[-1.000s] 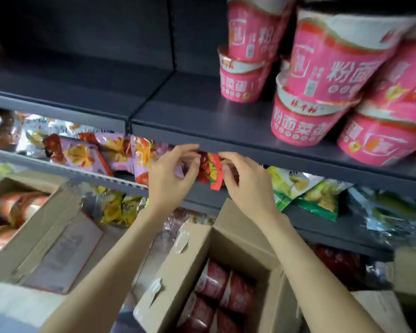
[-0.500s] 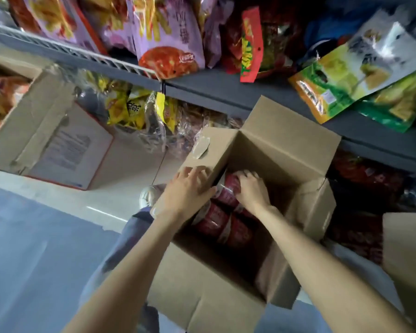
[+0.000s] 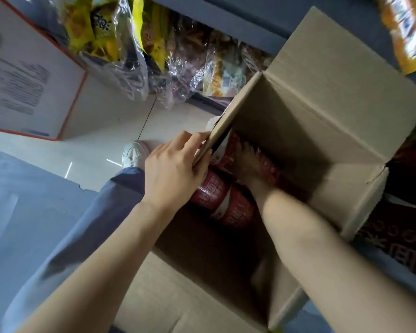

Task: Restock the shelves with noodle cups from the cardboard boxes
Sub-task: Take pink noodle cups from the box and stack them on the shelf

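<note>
Pale floor tiles (image 3: 101, 121) surround an open cardboard box (image 3: 322, 97); left hand (image 3: 173, 171) grips its left flap (image 3: 228, 121), right hand (image 3: 247, 164), blurred, grip unclear, reaches among red noodle cups (image 3: 228, 207).

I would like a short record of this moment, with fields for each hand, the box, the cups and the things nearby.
left hand: holds the left flap of the box
right hand: reaches inside the box, on a noodle cup; blurred, grip unclear
box: cardboard, open, on the floor
noodle cups: red, lying on their sides in the box
nearby: snack bags on the low shelf; white shoe
</note>
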